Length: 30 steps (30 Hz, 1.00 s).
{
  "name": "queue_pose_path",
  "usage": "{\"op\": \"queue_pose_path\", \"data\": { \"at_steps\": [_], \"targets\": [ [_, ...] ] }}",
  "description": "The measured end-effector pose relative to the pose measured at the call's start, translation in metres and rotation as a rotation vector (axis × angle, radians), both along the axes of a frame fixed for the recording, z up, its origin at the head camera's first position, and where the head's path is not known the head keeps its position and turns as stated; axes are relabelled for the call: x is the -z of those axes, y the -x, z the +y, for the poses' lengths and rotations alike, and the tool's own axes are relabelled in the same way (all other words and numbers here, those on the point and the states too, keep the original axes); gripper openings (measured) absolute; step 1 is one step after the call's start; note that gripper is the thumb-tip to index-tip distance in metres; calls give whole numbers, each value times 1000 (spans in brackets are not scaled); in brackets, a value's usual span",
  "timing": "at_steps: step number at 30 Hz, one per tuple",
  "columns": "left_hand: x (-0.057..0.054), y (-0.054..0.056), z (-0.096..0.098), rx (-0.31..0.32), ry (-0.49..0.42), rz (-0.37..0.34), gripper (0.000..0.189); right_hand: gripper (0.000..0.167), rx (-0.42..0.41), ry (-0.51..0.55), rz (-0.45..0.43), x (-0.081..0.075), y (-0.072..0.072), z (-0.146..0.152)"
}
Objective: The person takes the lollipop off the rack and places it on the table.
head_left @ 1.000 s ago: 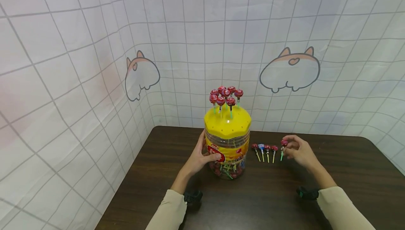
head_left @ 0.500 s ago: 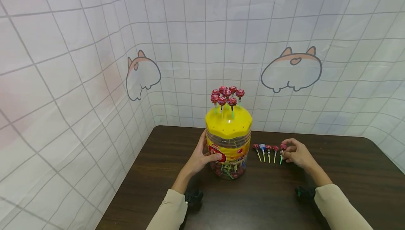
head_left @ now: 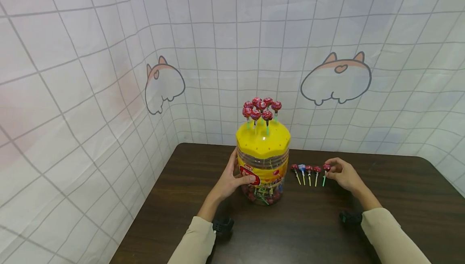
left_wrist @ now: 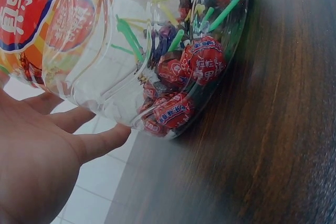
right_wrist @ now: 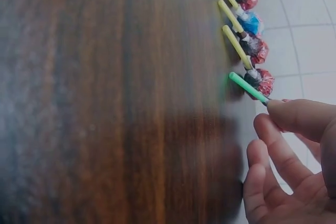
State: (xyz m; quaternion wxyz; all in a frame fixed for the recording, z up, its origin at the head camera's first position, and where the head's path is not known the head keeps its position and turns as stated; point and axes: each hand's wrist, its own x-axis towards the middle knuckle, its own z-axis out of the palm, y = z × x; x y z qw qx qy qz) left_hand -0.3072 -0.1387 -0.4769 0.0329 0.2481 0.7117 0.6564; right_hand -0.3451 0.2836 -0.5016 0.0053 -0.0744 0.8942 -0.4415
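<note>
A clear plastic candy jar (head_left: 269, 175) with a yellow lid (head_left: 259, 141) stands upright on the table. Its thumb across the front label, my left hand (head_left: 226, 181) holds the jar from the left side; in the left wrist view its fingers reach along the clear wall. Farther right, the right hand (head_left: 343, 175) pinches a red-wrapped lollipop with a green stick (right_wrist: 247, 86) between thumb and fingers. That lollipop is at the right end of a row of lollipops with yellow sticks (right_wrist: 236, 45). One in the row has a blue wrapper (head_left: 302, 168).
Several red lollipops (head_left: 267, 115) stand upright in the lid, which has small holes near its rim. Wrapped lollipops (left_wrist: 205, 60) lie at the jar's bottom. The dark wooden table (head_left: 290, 231) meets a white gridded curtain (head_left: 225, 66) behind and at the left.
The right hand has lowered the green-stick lollipop into line with the row, then shifted slightly right with it. The left hand and jar have stayed in place.
</note>
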Motion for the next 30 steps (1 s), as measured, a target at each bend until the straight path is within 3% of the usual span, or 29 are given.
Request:
{"op": "queue_pose_path", "data": {
  "at_steps": [30],
  "targets": [
    [-1,0,0,0,9,-5,103,37,-57,-90,-26,-1,7,2]
  ]
}}
